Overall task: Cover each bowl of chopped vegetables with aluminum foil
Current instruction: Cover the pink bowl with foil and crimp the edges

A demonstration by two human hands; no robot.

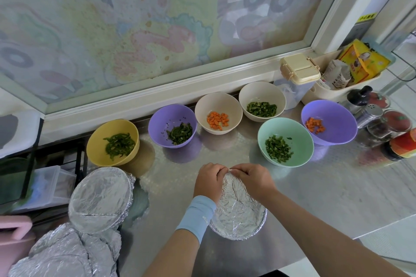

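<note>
Hiding & cropping
Concealing contents under foil [238, 211]; covering far rim w/ left hand [208, 183] & right hand [254, 179]; cropping pink tub [13, 243] at L edge, red jar [401, 145] at R.

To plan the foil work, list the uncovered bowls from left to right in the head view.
yellow bowl of green strips → purple bowl of greens → beige bowl of carrot → beige bowl of greens → mint bowl of greens → purple bowl of carrot
</note>
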